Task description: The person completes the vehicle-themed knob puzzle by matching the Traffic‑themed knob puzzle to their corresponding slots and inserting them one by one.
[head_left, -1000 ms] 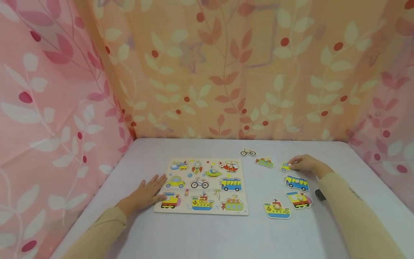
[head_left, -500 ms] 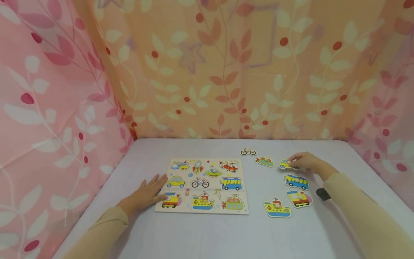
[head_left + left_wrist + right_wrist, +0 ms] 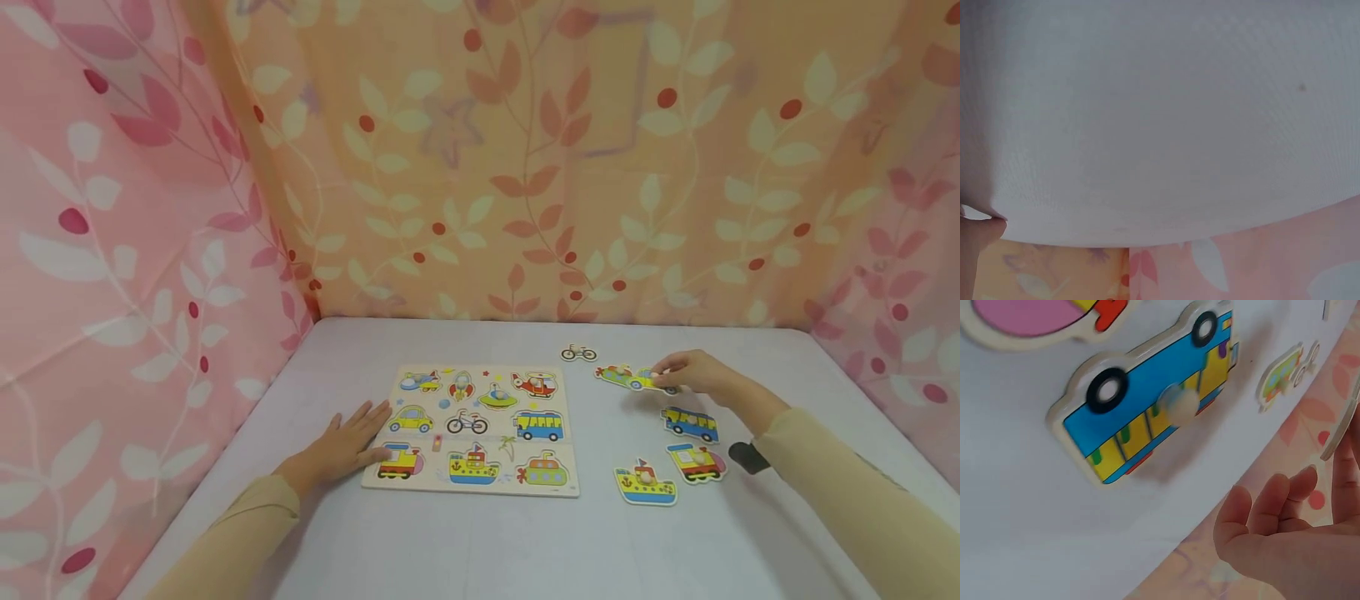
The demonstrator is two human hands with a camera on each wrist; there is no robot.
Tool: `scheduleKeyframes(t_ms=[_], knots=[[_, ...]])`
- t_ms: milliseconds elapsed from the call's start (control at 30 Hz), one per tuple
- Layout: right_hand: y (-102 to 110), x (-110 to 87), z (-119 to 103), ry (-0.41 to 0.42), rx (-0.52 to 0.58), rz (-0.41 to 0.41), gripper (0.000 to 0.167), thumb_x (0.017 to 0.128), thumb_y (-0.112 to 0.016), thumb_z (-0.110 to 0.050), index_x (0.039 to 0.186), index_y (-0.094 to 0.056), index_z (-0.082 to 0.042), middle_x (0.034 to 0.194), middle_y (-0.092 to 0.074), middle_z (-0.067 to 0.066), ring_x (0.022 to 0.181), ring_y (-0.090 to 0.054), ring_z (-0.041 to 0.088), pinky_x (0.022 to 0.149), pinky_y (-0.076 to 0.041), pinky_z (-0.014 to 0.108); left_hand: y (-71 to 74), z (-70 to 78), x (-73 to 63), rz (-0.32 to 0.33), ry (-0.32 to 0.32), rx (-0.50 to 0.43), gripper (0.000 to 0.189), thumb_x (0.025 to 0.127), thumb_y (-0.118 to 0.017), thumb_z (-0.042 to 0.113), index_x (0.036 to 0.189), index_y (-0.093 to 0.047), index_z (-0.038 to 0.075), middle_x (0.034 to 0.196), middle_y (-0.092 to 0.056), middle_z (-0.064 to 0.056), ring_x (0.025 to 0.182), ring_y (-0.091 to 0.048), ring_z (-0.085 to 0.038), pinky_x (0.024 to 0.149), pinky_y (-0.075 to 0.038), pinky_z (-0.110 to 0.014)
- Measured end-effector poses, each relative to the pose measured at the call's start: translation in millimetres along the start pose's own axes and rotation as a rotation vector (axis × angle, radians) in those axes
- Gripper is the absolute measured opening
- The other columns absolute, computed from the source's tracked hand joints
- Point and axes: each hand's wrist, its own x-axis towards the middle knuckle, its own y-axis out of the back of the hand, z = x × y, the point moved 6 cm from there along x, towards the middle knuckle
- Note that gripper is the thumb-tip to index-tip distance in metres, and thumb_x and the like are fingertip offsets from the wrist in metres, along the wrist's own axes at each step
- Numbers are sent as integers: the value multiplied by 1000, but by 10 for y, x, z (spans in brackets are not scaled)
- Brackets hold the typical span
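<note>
My right hand pinches a yellow car puzzle piece, raised above the table and partly covering the green submarine piece behind it. In the right wrist view only the edge of the held car piece shows beside the fingers of the right hand. With spread fingers, my left hand rests on the left edge of the wooden puzzle board. The airplane, rocket, flying saucer and helicopter have pieces with knobs on the board's top row. A printed car appears in the row below.
Loose on the white table lie a bicycle piece, a blue bus piece, a train piece and a boat piece. A black object shows beside the right sleeve. Floral curtains hang around the table.
My right hand has lifted the yellow car piece and carried it slightly left, toward the submarine piece. The left hand stays at the board's edge.
</note>
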Motion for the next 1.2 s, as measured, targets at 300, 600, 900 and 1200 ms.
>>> scheduleKeyframes(t_ms=[300,600,900,1200], knots=[[-128,-27,-208,44,3,-20,43,89,-71,-29,118,-63,1,119,-58,22,111,-46,40,96,-37,66,-5,-8,20,-17,17,15,86,94,-49,59,155,-20,6,161,-17,-13,147,-5,-39,108,-1,-70],[-262,-51,-383,50,23,-11,39,89,-71,-26,116,-63,1,118,-58,22,107,-47,38,97,-37,65,-16,-27,23,-5,11,23,86,93,-50,59,154,-22,6,160,-18,-13,146,-7,-39,107,-2,-71],[-437,-26,-522,55,44,-5,38,88,-73,-26,115,-65,0,118,-60,21,109,-47,38,97,-37,64,-34,-29,28,-1,-10,6,88,93,-48,61,154,-21,5,160,-18,-15,146,-6,-41,106,-1,-72],[-625,4,-714,86,77,-1,30,87,-74,-22,108,-69,-2,106,-61,13,101,-47,31,88,-39,50,-28,-30,37,-12,17,25,86,93,-48,60,155,-20,7,161,-17,-12,147,-5,-38,108,-1,-70]])
